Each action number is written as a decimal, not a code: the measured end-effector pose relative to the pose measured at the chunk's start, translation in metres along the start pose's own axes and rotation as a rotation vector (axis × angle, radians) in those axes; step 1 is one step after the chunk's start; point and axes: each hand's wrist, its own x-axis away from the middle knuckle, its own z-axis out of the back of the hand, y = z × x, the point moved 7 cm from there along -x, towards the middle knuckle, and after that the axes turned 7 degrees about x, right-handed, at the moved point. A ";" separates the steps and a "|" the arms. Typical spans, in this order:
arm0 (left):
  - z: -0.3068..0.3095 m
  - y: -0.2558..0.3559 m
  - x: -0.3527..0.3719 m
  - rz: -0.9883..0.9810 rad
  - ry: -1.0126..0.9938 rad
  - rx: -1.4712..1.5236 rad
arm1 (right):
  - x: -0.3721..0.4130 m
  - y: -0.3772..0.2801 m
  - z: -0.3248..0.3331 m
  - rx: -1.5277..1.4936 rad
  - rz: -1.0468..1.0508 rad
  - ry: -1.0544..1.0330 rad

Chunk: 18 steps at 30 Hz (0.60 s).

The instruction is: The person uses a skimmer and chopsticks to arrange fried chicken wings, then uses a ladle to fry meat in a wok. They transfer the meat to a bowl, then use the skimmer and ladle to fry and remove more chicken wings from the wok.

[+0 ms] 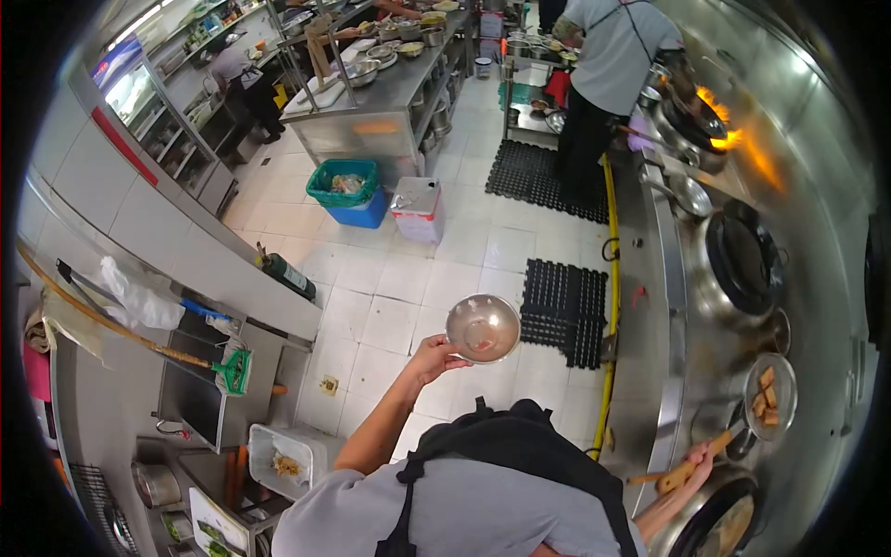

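Note:
A metal bowl (483,329) is held by its rim in my left hand (434,359), out over the floor tiles; some pale residue shows inside it. My right hand (698,457) is closed around the wooden handle (682,475) of a strainer at the stove. In the round strainer (780,371) lie several browned pieces of food (766,399). Just below my right hand is a wok (724,529) with liquid in it, partly cut off by the dark image edge.
Another wok (742,255) sits farther along the stove. A person (617,65) stands near a flaming wok (691,125). Black mats (564,311) and a yellow pipe (610,278) run beside the stove. Blue bin (357,212), white-pink box (418,209) and extinguisher (286,271) stand ahead.

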 end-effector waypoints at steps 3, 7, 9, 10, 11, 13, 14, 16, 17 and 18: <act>0.000 0.044 -0.040 -0.046 -0.001 0.088 | -0.006 0.031 -0.088 0.236 0.099 -0.022; 0.002 0.093 -0.114 -0.078 0.014 0.087 | -0.048 0.098 -0.220 0.374 -0.031 -0.168; 0.001 0.119 -0.139 -0.080 0.034 0.073 | -0.077 0.132 -0.285 0.437 -0.157 -0.265; 0.000 0.138 -0.149 -0.089 0.057 0.068 | -0.096 0.156 -0.320 0.463 -0.214 -0.322; 0.001 0.155 -0.157 -0.100 0.083 0.066 | -0.120 0.186 -0.350 0.410 -0.296 -0.425; 0.014 0.181 -0.168 -0.138 0.123 0.072 | -0.154 0.237 -0.421 0.404 -0.443 -0.593; 0.025 0.198 -0.172 -0.166 0.135 0.069 | -0.165 0.260 -0.463 0.440 -0.502 -0.655; 0.052 0.223 -0.173 -0.229 0.161 0.125 | -0.196 0.313 -0.529 0.451 -0.665 -0.779; 0.065 0.229 -0.172 -0.267 0.173 0.188 | -0.207 0.336 -0.562 0.462 -0.715 -0.813; 0.077 0.238 -0.174 -0.313 0.179 0.250 | -0.216 0.360 -0.599 0.473 -0.758 -0.853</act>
